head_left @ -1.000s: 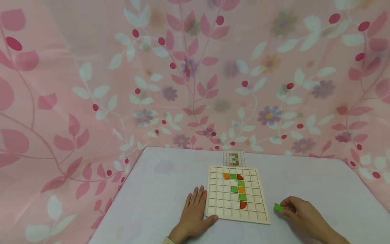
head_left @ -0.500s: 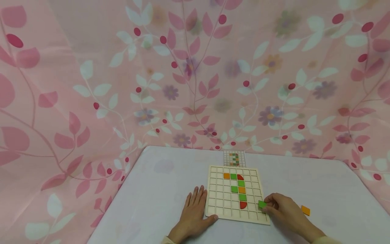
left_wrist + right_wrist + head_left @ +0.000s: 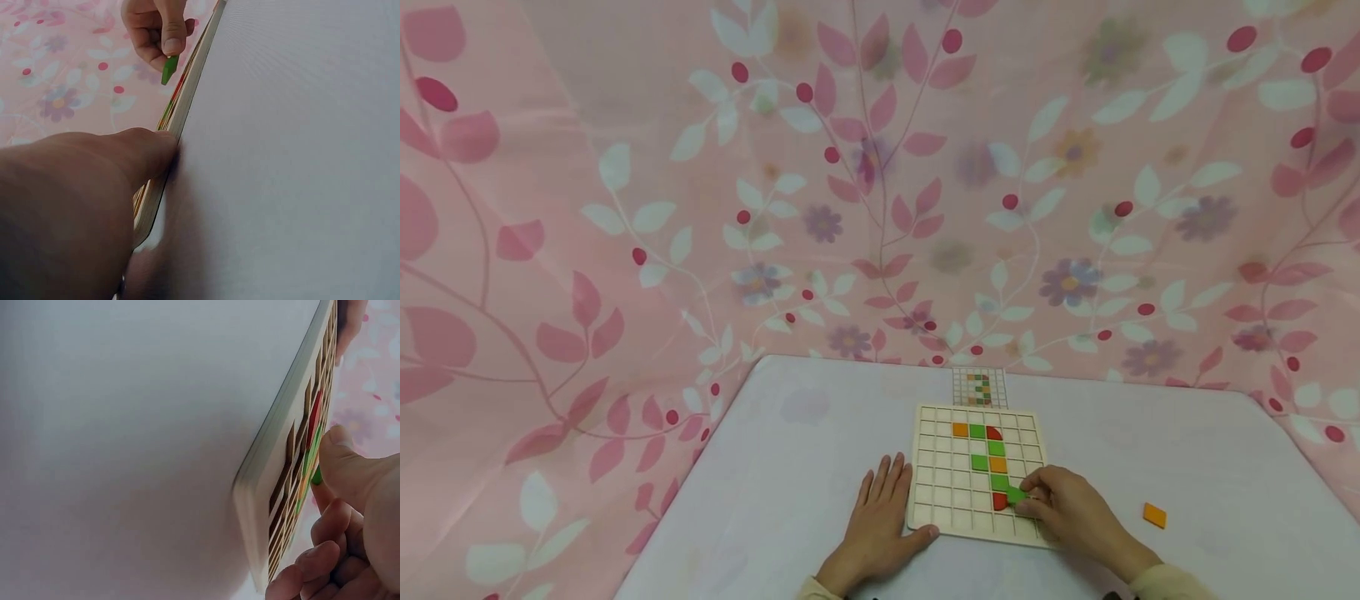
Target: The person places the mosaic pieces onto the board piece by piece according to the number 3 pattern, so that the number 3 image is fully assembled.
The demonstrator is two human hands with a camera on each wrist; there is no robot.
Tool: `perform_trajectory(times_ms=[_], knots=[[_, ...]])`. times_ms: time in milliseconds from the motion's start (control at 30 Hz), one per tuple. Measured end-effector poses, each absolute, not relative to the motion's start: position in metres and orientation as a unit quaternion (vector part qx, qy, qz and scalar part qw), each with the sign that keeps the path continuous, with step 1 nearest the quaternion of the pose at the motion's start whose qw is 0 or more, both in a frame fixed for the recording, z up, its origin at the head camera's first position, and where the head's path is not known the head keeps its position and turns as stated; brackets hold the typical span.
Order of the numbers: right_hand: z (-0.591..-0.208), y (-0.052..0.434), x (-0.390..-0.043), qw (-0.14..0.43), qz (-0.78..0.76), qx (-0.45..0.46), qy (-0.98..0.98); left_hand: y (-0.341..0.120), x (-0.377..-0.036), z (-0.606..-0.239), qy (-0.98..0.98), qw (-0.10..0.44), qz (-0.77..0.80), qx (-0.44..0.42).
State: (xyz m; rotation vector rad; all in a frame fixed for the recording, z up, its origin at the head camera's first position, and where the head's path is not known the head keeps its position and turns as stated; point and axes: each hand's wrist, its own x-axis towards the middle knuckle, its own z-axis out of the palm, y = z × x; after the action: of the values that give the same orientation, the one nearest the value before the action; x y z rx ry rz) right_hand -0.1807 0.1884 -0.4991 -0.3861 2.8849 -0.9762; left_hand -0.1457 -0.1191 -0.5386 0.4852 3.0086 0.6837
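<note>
My right hand (image 3: 1071, 510) pinches a green square tile (image 3: 1016, 495) between thumb and fingers. It is over the wooden grid board (image 3: 953, 518), beside the red rounded tile (image 3: 1000, 502). In the left wrist view the green tile (image 3: 169, 70) hangs tilted above the board's edge. My left hand (image 3: 880, 525) lies with straight fingers along the board's left side, thumb on its front left corner. Set in the board's cells are orange, green and red tiles, among them an orange tile (image 3: 997, 465) and a green tile (image 3: 980, 462) beside it.
A printed grid card (image 3: 979, 387) with a coloured pattern lies behind the board. One loose orange tile (image 3: 1154, 515) rests on the white table (image 3: 805, 442), right of my right hand. A pink floral curtain (image 3: 880, 183) hangs behind and to the left.
My right hand has carried the green tile leftward from the table onto the area over the board, uncovering the loose orange tile. My left hand has stayed put.
</note>
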Motion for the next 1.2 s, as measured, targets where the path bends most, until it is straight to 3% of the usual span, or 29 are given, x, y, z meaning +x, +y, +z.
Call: perform_trajectory(times_ms=[867, 1200], knots=[[-0.508, 0.151, -0.187, -0.004, -0.288, -0.21, 0.934, -0.118, -0.146, -0.538, 0.965, 0.007, 0.213, 0.151], [-0.505, 0.148, -0.192, 0.008, -0.278, -0.212, 0.937, -0.119, -0.148, -0.541, 0.964, 0.009, 0.218, 0.151]])
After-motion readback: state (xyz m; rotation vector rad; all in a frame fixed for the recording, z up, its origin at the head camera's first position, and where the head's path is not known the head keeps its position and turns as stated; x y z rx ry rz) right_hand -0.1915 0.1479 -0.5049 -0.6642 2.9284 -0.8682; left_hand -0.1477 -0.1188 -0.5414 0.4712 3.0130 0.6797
